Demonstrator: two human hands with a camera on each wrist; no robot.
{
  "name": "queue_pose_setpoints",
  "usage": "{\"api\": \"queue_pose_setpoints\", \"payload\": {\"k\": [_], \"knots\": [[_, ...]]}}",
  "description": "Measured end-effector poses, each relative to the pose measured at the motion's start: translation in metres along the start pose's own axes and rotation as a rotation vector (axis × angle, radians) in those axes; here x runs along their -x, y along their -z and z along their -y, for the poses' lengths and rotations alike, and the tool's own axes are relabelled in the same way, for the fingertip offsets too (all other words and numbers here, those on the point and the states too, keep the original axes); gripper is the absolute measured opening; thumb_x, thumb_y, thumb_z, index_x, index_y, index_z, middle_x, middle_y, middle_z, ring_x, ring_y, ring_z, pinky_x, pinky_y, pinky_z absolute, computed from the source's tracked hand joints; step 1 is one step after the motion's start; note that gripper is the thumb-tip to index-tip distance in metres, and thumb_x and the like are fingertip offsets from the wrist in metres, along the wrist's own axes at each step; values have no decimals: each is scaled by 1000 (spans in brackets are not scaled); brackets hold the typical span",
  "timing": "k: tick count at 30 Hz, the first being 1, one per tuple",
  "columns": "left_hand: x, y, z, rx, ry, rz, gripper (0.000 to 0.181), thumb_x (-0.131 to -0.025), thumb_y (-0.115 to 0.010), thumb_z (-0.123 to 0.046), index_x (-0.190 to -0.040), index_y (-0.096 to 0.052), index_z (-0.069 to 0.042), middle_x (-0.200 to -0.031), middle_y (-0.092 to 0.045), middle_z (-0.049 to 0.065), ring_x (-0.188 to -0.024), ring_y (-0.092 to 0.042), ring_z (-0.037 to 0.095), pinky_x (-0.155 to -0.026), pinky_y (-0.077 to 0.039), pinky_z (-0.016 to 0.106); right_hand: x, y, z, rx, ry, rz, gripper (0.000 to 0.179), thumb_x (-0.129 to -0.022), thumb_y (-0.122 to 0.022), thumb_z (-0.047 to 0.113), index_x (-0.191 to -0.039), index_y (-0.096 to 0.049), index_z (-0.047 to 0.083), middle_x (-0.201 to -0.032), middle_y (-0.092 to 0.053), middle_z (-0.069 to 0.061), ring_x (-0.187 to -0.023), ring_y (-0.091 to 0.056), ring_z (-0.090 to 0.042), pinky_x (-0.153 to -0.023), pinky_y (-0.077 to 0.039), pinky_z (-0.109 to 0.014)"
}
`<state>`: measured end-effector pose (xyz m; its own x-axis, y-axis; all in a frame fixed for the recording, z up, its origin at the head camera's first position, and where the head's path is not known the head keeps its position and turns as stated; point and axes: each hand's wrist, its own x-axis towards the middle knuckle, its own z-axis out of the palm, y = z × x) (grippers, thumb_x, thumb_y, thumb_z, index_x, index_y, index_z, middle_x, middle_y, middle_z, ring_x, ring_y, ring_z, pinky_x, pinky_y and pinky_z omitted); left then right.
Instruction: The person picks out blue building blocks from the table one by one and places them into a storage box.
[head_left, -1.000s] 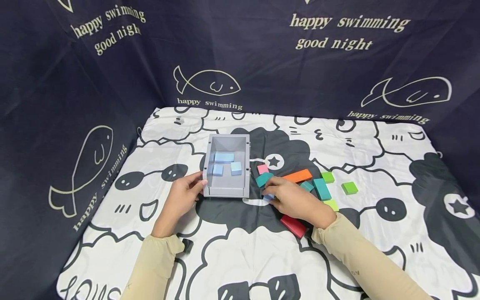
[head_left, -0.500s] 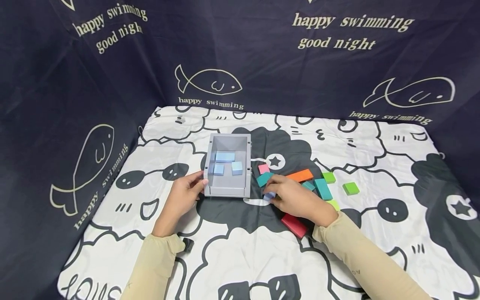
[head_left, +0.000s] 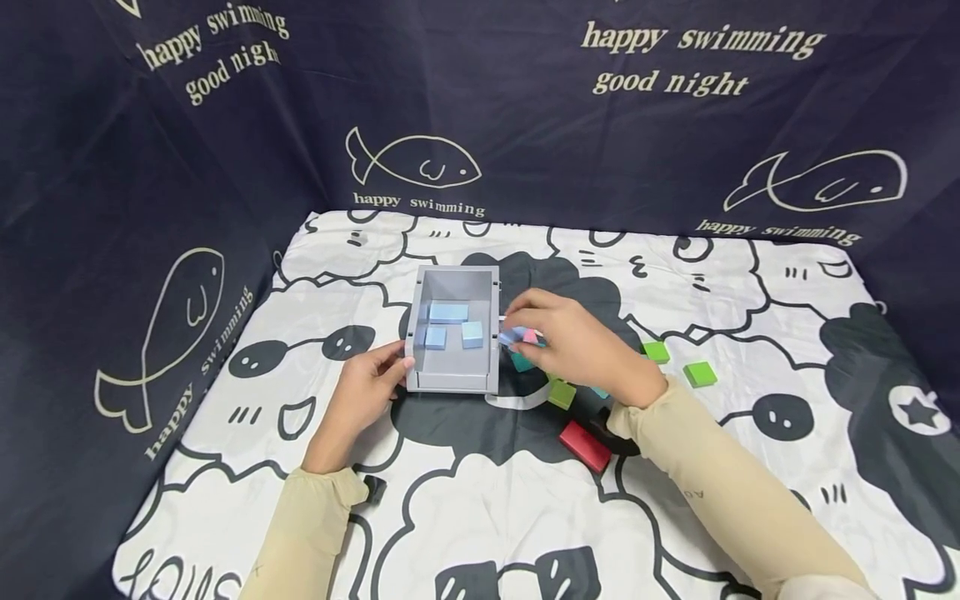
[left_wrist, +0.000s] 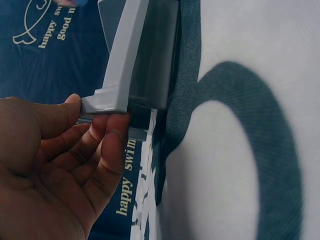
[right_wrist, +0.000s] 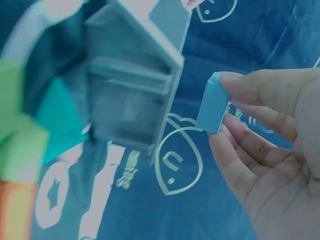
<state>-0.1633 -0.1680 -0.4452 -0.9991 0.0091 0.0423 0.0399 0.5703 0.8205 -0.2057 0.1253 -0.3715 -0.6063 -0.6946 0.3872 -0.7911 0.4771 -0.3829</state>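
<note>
A grey plastic box (head_left: 453, 382) stands on the cloth with several light blue blocks (head_left: 448, 313) inside. My left hand (head_left: 367, 387) pinches the box's left front rim; in the left wrist view the thumb (left_wrist: 72, 105) lies on one side of the rim and the fingertips on the other. A light blue block (right_wrist: 214, 104) is pinched between thumb and fingers of my right hand (head_left: 573, 342), raised beside the box's right wall. Under that hand lie a teal block (head_left: 522, 362) and a green block (head_left: 561, 393), with a pink block (head_left: 530, 336) partly hidden.
A red block (head_left: 585, 447) lies in front of the right wrist. Two green blocks (head_left: 701, 374) are farther right. The right forearm hides other blocks. Dark blue curtains (head_left: 600, 167) stand behind and left of the patterned cloth (head_left: 465, 517).
My right hand has lifted the light blue block off the cloth and moved up and slightly left toward the box. A green block formerly covered now shows. The left hand stays on the rim.
</note>
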Motion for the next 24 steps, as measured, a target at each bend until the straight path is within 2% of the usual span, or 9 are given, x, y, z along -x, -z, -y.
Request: {"api": "queue_pose_setpoints", "payload": {"k": [7, 13, 20, 24], "knots": [[0, 1, 0, -1, 0, 4, 40, -99, -64, -18, -133, -61, 2, -91, -69, 11, -72, -65, 20, -56, -54, 28, -42, -14, 18, 40, 71, 75, 20, -83, -77, 3, -102, -75, 7, -108, -63, -5, -94, -62, -18, -82, -53, -31], [-1, 3, 1, 8, -17, 5, 38, -99, -64, -18, -132, -62, 2, -89, -68, 11, -70, -64, 21, -54, -54, 28, -73, -40, 19, 35, 38, 225, 22, -84, -76, 4, -106, -75, 5, -107, -65, -4, -100, -63, -18, -90, -51, -31], [-2, 2, 1, 13, -23, 6, 39, -99, -64, -17, -133, -61, 3, -90, -68, 11, -71, -65, 21, -54, -54, 27, -85, -68, 11, 38, -19, 347, 24, -80, -77, 1, -104, -75, 4, -106, -68, -5, -103, -64, -19, -91, -52, -31], [-2, 2, 2, 15, -24, 8, 39, -99, -63, -16, -133, -60, 4, -89, -68, 12, -69, -65, 20, -54, -53, 27, -85, -79, 8, 55, 3, 389, 22, -78, -71, -4, -99, -75, 3, -98, -67, -6, -93, -64, -19, -85, -54, -31]]}}
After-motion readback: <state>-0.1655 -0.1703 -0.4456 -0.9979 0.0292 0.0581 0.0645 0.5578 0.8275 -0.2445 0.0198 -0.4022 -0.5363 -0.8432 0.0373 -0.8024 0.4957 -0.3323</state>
